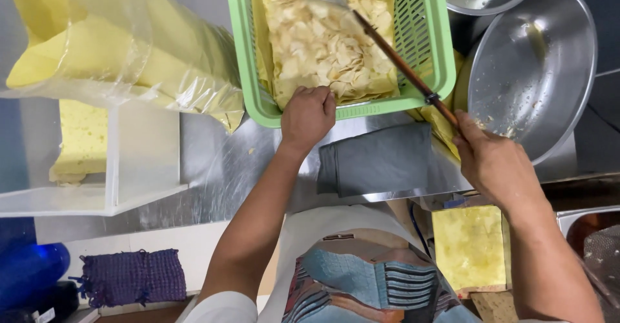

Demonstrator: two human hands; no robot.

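Right hand [494, 161] grips ladle [381, 39].

Cut off at the edges
Green basket [426, 71] and steel bowl [536, 71] cropped by frame; ladle handle's end buried in right hand [494, 165].

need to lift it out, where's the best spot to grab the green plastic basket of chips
Grip the green slotted plastic basket by its flat outer rim, coming from the near edge, where the left hand already grips. The rim forms a lip; the long-handled metal spatula lies across the right side.
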